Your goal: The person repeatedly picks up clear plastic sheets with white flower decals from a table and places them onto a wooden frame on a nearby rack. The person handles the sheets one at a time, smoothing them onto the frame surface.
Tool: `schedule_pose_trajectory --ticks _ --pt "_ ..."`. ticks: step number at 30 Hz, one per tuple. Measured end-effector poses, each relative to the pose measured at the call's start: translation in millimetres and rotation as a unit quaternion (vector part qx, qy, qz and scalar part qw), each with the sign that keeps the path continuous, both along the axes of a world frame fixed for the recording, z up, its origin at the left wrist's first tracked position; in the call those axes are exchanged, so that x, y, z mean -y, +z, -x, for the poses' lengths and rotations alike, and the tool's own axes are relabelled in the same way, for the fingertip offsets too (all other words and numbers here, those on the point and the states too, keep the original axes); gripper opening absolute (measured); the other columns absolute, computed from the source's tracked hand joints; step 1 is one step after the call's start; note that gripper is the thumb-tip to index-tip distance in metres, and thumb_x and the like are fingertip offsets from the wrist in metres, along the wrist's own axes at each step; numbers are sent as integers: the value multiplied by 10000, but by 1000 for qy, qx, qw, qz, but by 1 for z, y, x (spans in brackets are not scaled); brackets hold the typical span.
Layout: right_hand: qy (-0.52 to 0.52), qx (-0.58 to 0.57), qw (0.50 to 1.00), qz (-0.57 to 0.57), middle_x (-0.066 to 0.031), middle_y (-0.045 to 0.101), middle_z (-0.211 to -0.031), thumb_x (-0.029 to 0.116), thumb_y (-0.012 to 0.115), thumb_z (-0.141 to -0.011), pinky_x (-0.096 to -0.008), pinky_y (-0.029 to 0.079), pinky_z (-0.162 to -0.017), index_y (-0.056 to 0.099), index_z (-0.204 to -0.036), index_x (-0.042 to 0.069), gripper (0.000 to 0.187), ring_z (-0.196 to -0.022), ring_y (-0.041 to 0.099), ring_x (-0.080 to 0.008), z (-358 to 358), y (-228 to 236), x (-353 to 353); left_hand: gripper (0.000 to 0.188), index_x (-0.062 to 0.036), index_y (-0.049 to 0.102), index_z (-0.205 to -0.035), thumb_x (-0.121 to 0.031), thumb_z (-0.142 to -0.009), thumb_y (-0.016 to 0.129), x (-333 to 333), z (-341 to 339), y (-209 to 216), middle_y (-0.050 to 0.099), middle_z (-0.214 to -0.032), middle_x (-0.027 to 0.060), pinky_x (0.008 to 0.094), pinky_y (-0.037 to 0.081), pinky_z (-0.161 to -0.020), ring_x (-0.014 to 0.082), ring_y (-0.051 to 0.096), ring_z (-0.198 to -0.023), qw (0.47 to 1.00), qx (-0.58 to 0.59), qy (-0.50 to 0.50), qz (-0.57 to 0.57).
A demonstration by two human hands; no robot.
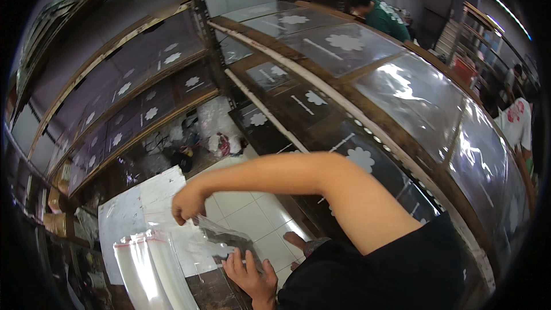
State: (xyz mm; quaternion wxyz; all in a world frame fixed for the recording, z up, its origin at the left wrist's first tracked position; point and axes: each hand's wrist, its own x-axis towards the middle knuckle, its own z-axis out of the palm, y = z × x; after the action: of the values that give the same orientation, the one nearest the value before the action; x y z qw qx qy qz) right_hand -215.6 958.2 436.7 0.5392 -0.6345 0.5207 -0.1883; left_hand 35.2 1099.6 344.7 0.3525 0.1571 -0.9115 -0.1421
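Black, short-sleeved cloth on our own shoulder sits nearest, with our bare right arm bent across toward the work. Between our hands lies a thin, clear, glossy plastic sheet, a dark area and a white shape showing on or through it. Our right hand is closed, fingers curled down at its upper edge; our left hand is spread, fingertips resting on its lower part. We would do best to keep those left fingers light and flat, and raise the edge evenly so the plastic does not crease.

Just left lies a glossy stack of clear plastic bags with a red strip, near a flat, stained white-and-grey board. Farther right, a brown wooden rack bears clear sheets with white flower shapes.

The right fingertips are hidden, so we can't be sure they pinch the plastic. Our left wrist is cut off below, and glare blurs the bags' layers.
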Motion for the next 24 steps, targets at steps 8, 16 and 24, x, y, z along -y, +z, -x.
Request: schedule_pose_trajectory --ticks 8,16,24 --pt "-153 -256 946 130 -128 704 -1150 125 561 -883 -349 501 -930 656 -1213 23 358 -1016 682 -201 64 240 -171 257 1 691 -1059 -188 -892 642 -8 -23 34 663 -1106 181 495 463 -929 379 596 -1025 976 -209 -56 0" --pt "-528 -326 777 108 -126 656 -1074 73 582 -894 -318 586 -805 585 -1133 -2 250 -965 707 -204 139 316 -436 274 32 625 -1054 -77 -804 649 1 11 -49 612 -1107 199 508 413 -970 383 531 -1074 982 -17 -66 -175" --pt "-662 -293 689 10 -87 676 -986 32 605 -829 -326 561 -710 626 -1025 33 197 -886 704 -186 191 256 -620 214 -11 671 -995 -139 -824 682 -32 31 -175 668 -1010 171 455 472 -889 376 601 -988 948 181 -177 -193"
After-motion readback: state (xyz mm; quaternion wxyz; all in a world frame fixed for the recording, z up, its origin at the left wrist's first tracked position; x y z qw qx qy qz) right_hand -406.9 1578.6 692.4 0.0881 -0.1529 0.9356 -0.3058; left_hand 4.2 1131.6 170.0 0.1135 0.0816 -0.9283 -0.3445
